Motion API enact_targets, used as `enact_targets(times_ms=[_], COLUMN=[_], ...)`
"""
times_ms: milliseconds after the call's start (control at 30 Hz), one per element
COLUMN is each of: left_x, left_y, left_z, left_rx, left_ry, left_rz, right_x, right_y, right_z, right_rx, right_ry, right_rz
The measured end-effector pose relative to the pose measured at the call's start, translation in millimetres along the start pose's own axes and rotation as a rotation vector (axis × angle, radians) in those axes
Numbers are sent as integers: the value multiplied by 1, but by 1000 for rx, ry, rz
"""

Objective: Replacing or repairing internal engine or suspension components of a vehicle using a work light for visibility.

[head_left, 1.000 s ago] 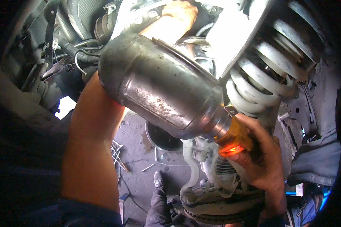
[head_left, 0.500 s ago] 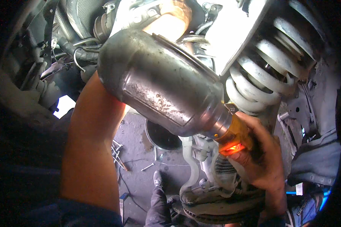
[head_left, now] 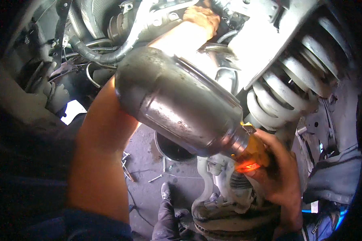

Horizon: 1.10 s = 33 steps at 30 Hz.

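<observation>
A large silver metal canister (head_left: 185,110), shaped like a catalytic converter, lies slantwise across the middle of the view. My right hand (head_left: 279,170) is closed round its narrow lower-right end, where an orange part (head_left: 249,154) glows red on its underside. My left forearm passes behind the canister's upper-left end. Beyond it, my left hand (head_left: 201,20) reaches in among brightly lit engine parts, its fingers curled; what they grip, if anything, is hidden.
A pale coil spring (head_left: 287,88) stands to the right. Hoses (head_left: 104,58) run at the upper left. Below, a brake disc (head_left: 229,225) and a curved bar (head_left: 201,188) sit above the floor. A dark round container (head_left: 173,146) and several tools (head_left: 126,168) are on the floor.
In the view, the canister and both hands sit slightly lower or further right; the spring and hoses have shifted similarly. My right hand keeps its hold on the narrow end.
</observation>
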State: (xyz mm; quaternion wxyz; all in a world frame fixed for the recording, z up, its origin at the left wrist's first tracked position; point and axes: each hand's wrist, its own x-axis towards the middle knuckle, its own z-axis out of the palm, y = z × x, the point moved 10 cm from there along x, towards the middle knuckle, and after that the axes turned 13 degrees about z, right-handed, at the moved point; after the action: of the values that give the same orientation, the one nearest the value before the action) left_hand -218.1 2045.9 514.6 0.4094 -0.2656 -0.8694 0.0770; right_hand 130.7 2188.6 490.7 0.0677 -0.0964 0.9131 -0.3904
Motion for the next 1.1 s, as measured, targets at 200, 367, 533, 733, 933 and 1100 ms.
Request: enact_targets(times_ms=[200, 367, 533, 733, 933, 1100], left_x=[25, -1, 5, 14, 9, 10], left_y=[71, 32, 40, 37, 48, 54], left_z=[-50, -51, -66, -57, -24, -24], left_rx=[-125, 39, -50, 4, 244, 172], left_ry=[-350, -420, -209, -310, -599, -576], left_rz=[39, 70, 139, 219, 267, 269], right_x=[-3, 0, 1, 0, 1, -2], right_y=[25, 3, 7, 0, 8, 9], right_z=[-20, -1, -4, -5, -7, -6], right_rx=[38, -30, -5, -1, 46, 67], right_ry=[60, -7, -6, -12, 13, 28], right_rz=[172, 34, 28, 60, 49, 120])
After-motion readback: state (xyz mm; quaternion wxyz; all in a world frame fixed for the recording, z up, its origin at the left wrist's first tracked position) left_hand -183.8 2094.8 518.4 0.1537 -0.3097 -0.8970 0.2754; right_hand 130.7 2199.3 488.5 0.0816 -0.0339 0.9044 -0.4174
